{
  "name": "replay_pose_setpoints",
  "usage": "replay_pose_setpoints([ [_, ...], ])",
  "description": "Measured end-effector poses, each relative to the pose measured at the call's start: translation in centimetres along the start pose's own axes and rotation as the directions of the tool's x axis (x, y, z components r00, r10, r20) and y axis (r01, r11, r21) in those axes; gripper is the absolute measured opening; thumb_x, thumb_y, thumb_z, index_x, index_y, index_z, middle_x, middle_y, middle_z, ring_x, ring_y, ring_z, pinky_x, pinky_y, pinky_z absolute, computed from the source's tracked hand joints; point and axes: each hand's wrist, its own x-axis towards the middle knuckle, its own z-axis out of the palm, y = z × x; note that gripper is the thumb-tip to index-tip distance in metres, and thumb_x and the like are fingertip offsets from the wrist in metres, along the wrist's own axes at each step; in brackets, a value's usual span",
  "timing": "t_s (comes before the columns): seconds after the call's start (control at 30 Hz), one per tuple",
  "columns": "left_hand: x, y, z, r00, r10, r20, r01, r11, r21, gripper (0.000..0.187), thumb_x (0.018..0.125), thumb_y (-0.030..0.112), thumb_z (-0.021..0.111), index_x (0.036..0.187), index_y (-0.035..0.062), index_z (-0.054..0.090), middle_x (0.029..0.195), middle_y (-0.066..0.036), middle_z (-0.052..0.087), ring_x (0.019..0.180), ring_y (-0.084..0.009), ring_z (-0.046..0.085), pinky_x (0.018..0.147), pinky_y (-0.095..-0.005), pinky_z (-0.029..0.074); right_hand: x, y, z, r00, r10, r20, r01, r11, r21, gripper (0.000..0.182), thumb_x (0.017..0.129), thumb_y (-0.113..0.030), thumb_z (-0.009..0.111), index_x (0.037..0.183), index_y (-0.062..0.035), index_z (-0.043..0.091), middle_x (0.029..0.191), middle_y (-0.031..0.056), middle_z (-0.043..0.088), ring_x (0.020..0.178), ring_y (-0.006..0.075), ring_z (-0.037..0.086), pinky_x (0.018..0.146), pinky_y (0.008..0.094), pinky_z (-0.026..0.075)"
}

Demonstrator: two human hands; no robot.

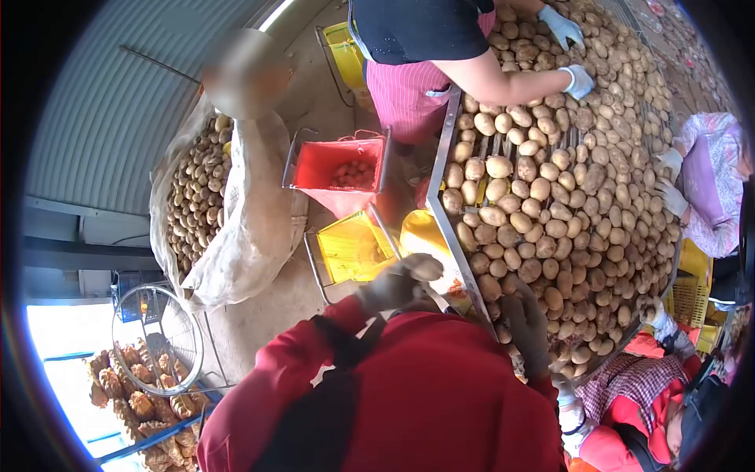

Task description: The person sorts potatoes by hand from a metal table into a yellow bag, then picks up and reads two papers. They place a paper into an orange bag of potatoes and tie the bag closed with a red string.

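Potatoes [543,212] cover a slatted sorting table [450,141] with a metal rim. My left hand [393,285], in a grey glove, is closed around a potato [425,267] outside the rim, near the yellow basket [358,250]. My right hand [525,322], also gloved, reaches over the rim among the potatoes near the table's lower left part. Its fingers are in shadow, and whether they hold a potato cannot be made out.
A red basket [330,161] with small potatoes stands left of the table. Further left is a big white sack [267,204] of potatoes, with a fan [157,340] below it. Co-workers' gloved hands [578,81] work at the top, right and lower right.
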Motion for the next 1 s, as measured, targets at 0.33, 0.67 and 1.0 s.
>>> replay_pose_setpoints([
  [0.33, -6.1, -17.8, -14.7, 0.699, -0.038, -0.714, 0.580, 0.613, 0.536, 0.056, 0.099, 0.022, 0.063, 0.145, -0.0050, 0.048, 0.127, -0.022, 0.067, 0.107, -0.0358, 0.067, 0.095, -0.0455, 0.053, -0.1, -1.3, -2.7, 0.998, -0.059, 0.019, 0.060, 0.843, -0.535, 0.043, 0.094, -0.031, 0.065, 0.131, -0.0102, 0.060, 0.112, 0.0163, 0.070, 0.104, 0.0372, 0.068, 0.088, 0.0477, 0.054],
  [0.67, 10.2, -0.4, 7.8, 0.942, 0.169, 0.291, -0.318, 0.731, 0.604, 0.055, 0.091, 0.014, 0.069, 0.142, -0.0008, 0.053, 0.144, -0.027, 0.054, 0.133, -0.0443, 0.052, 0.110, -0.0499, 0.044, -3.7, 11.0, -1.5, 0.884, -0.448, 0.136, 0.365, 0.479, -0.798, 0.065, 0.086, -0.041, 0.073, 0.140, -0.0114, 0.055, 0.148, 0.0100, 0.052, 0.144, 0.0316, 0.043, 0.116, 0.0542, 0.034],
  [1.0, 13.7, 3.4, 17.5, 0.593, 0.034, 0.805, -0.723, 0.464, 0.512, 0.065, 0.090, 0.041, 0.066, 0.144, 0.0082, 0.052, 0.148, -0.021, 0.051, 0.137, -0.0500, 0.043, 0.115, -0.0639, 0.031, -12.0, 21.5, -4.9, 0.830, -0.467, -0.304, 0.119, 0.681, -0.722, 0.067, 0.075, -0.045, 0.079, 0.135, -0.0194, 0.064, 0.141, 0.0076, 0.060, 0.132, 0.0371, 0.053, 0.110, 0.0513, 0.042],
])
